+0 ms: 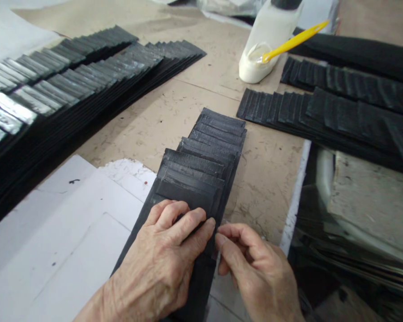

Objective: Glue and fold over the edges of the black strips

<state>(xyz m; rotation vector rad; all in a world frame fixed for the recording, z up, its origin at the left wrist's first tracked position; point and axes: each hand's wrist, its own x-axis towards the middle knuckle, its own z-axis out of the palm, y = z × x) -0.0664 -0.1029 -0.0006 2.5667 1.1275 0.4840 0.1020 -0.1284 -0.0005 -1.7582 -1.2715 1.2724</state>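
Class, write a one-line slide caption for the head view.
Left hand flat on fanned black strips, right hand at their edge; white bottle and yellow brush behind.

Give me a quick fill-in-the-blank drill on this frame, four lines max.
1. The left hand lies flat on a fanned stack of ____ strips.
2. The brush resting in the white container has a ____ handle.
3. The right hand meets the stack at its ____ edge.
4. The white card lies to the ____ of both hands.
Missing words: black, yellow, right, left.
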